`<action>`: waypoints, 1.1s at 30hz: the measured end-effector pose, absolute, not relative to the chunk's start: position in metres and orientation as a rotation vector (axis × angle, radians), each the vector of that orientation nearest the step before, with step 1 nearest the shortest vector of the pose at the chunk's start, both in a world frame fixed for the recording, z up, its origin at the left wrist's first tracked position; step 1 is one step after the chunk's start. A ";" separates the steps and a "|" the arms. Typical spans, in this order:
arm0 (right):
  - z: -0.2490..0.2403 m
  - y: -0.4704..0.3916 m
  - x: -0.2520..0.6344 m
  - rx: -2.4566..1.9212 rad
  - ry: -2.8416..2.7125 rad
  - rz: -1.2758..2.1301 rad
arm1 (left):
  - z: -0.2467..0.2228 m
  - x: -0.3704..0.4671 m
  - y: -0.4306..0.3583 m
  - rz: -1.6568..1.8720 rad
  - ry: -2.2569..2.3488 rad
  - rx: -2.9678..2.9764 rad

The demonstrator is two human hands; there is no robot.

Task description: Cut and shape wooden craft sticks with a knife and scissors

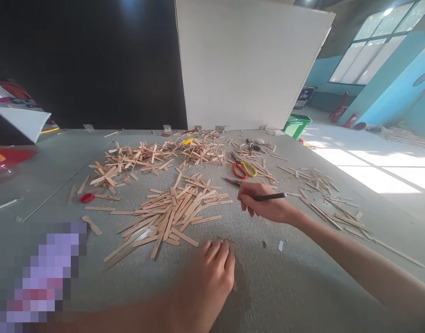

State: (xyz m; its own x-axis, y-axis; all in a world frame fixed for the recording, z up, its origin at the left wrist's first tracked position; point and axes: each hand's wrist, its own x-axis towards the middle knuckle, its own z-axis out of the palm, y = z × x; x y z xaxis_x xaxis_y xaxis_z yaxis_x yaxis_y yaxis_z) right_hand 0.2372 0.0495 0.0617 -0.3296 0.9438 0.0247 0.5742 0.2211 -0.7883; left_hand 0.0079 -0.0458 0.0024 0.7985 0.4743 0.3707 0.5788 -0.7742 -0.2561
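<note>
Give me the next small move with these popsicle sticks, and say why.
I'd probably bring the slim dark tool in the right hand toward the left hand: the left fingers are low beside the stick pile, while the tool is off nearer the scissors.

The person's left hand [217,270] was bare, with bumpy knuckles and fingers with round tips. The back of it was wide and smooth. The left arm [139,307] was bare too in the near part of the scene, but it looked very blurry, so its edges were hard to see. The right hand [262,202] was bare as well, and its fingers looked slim. The right arm [347,252] was bare, long and smooth. It was thin at the wrist and got wider on the near right side.
</note>
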 end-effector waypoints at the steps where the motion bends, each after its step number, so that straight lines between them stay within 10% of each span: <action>1: 0.061 0.047 0.238 -1.385 -1.978 0.965 | 0.002 0.008 -0.049 -0.394 -0.809 -2.647; 33: 0.032 0.029 0.226 -1.318 -1.886 1.252 | -0.008 0.007 -0.063 -0.285 -1.043 -2.562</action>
State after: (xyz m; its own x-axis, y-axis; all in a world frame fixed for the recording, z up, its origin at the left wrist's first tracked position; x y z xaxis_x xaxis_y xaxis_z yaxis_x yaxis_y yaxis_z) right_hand 0.2257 0.0295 0.0322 -0.3940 0.9147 -0.0900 0.4378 0.1007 -0.8934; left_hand 0.0073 -0.0633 -0.0079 0.7072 0.6328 0.3152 0.7052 -0.6633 -0.2506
